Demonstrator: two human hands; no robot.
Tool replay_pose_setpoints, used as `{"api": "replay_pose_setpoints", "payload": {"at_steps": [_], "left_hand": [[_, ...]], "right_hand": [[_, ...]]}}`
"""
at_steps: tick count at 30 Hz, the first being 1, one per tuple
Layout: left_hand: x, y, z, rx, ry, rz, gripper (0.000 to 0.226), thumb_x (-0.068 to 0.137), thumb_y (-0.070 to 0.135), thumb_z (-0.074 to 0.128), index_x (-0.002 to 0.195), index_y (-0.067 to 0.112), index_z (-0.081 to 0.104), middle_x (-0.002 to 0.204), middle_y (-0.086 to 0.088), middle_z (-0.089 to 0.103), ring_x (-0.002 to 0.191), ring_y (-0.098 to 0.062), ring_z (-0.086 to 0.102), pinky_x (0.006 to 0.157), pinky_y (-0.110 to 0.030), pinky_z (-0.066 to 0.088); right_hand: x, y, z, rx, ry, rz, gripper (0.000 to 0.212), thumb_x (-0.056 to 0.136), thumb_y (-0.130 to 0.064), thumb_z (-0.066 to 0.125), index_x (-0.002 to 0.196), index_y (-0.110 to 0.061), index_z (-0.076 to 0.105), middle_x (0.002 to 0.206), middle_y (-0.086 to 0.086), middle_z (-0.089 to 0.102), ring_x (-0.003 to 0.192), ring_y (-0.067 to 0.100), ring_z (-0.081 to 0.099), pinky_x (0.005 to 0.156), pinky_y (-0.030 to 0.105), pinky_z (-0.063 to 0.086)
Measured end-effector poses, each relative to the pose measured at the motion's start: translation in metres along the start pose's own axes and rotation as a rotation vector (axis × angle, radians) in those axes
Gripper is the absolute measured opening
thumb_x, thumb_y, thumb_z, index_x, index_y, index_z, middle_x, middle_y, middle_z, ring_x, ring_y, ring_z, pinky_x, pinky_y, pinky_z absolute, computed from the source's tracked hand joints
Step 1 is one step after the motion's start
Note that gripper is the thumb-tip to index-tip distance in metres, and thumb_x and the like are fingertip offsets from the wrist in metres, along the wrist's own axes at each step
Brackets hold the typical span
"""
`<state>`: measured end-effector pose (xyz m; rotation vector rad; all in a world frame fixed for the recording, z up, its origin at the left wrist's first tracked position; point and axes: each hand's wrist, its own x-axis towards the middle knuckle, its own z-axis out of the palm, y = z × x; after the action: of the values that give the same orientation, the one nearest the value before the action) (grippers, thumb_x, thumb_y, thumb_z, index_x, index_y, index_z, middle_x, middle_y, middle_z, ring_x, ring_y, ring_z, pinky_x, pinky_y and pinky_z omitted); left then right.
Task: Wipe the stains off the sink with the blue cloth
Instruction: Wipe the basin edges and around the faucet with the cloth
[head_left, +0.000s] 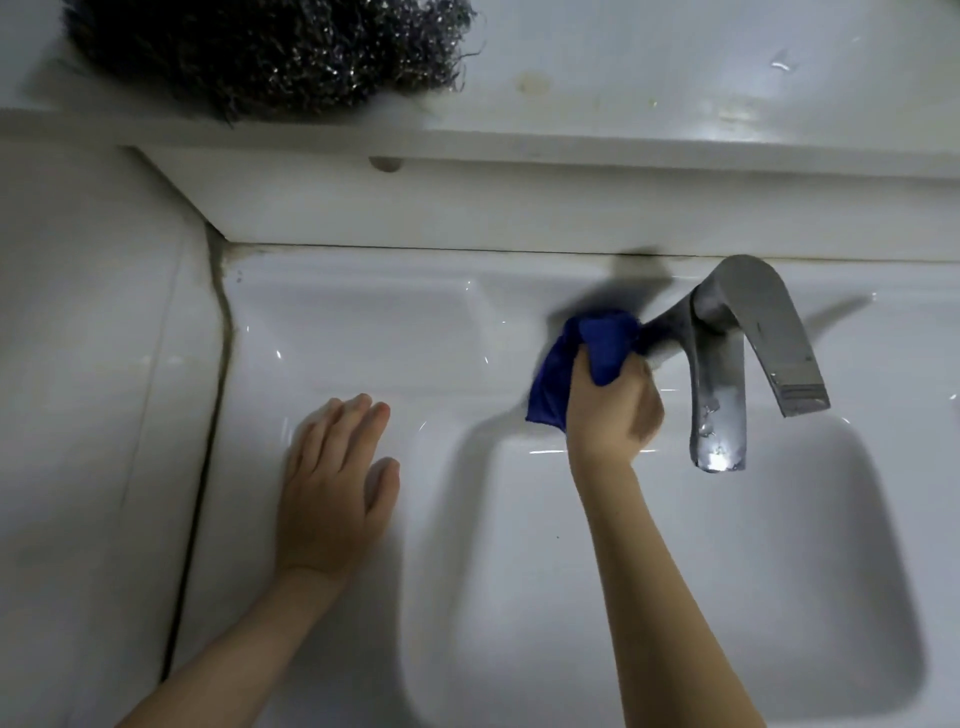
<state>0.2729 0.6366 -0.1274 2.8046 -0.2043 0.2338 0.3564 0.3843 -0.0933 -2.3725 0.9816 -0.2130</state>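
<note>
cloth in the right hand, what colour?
Deep blue cloth, bunched in the right hand; head view.

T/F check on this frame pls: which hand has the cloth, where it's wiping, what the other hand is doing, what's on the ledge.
1. The right hand grips the blue cloth. True.
2. The cloth is down inside the basin. False: it is pressed on the sink deck beside the base of the faucet.
3. The left hand lies flat and open on the sink surface, holding nothing. True.
4. A yellow sponge sits on the ledge. False: a steel wool scrubber sits there.
5. Water is running from the faucet. False: no stream shows.
</note>
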Motion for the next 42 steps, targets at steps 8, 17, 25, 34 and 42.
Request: {"api": "replay_pose_setpoints", "payload": {"at_steps": [8, 17, 25, 34, 42], "left_hand": [[-0.001, -0.002, 0.001, -0.003, -0.03, -0.013, 0.051, 0.091, 0.028, 0.047, 0.139, 0.011, 0.054, 0.146, -0.011, 0.052, 0.137, -0.035, 0.043, 0.117, -0.048, 0.03], [0.0, -0.001, 0.0, 0.001, -0.02, -0.002, 0.052, 0.09, 0.025, 0.05, 0.138, 0.009, 0.054, 0.144, -0.013, 0.053, 0.135, -0.037, 0.045, 0.116, -0.049, 0.03], [0.001, -0.001, 0.0, -0.007, -0.02, 0.008, 0.054, 0.086, 0.027, 0.053, 0.137, 0.01, 0.056, 0.144, -0.013, 0.053, 0.135, -0.037, 0.046, 0.112, -0.053, 0.034], [-0.001, 0.0, 0.001, 0.003, 0.011, -0.006, 0.057, 0.084, 0.033, 0.052, 0.137, 0.012, 0.056, 0.144, -0.01, 0.054, 0.134, -0.036, 0.046, 0.112, -0.051, 0.036], [-0.003, 0.0, -0.001, 0.012, -0.016, -0.004, 0.058, 0.086, 0.034, 0.049, 0.14, 0.011, 0.053, 0.146, -0.011, 0.051, 0.136, -0.035, 0.042, 0.114, -0.05, 0.033]], "right_hand": [[-0.016, 0.013, -0.007, 0.064, -0.139, -0.143, 0.028, 0.092, -0.043, 0.055, 0.083, -0.017, 0.055, 0.076, -0.004, 0.059, 0.071, 0.021, 0.058, 0.068, 0.031, 0.045], [-0.035, -0.009, 0.013, 0.089, -0.21, -0.228, 0.023, 0.089, -0.036, 0.06, 0.085, -0.013, 0.059, 0.078, -0.003, 0.06, 0.068, 0.02, 0.055, 0.064, 0.03, 0.041], [-0.009, -0.011, 0.017, 0.088, -0.003, -0.001, 0.029, 0.09, -0.037, 0.056, 0.092, -0.009, 0.061, 0.086, 0.006, 0.066, 0.078, 0.027, 0.061, 0.067, 0.03, 0.042], [0.006, 0.01, -0.007, -0.026, -0.038, -0.045, 0.033, 0.091, -0.043, 0.055, 0.096, -0.011, 0.061, 0.087, 0.004, 0.064, 0.079, 0.026, 0.058, 0.069, 0.028, 0.036], [-0.038, -0.002, 0.007, 0.081, -0.211, -0.282, 0.026, 0.091, -0.038, 0.058, 0.087, -0.012, 0.059, 0.082, -0.001, 0.062, 0.069, 0.02, 0.054, 0.064, 0.03, 0.04]]}}
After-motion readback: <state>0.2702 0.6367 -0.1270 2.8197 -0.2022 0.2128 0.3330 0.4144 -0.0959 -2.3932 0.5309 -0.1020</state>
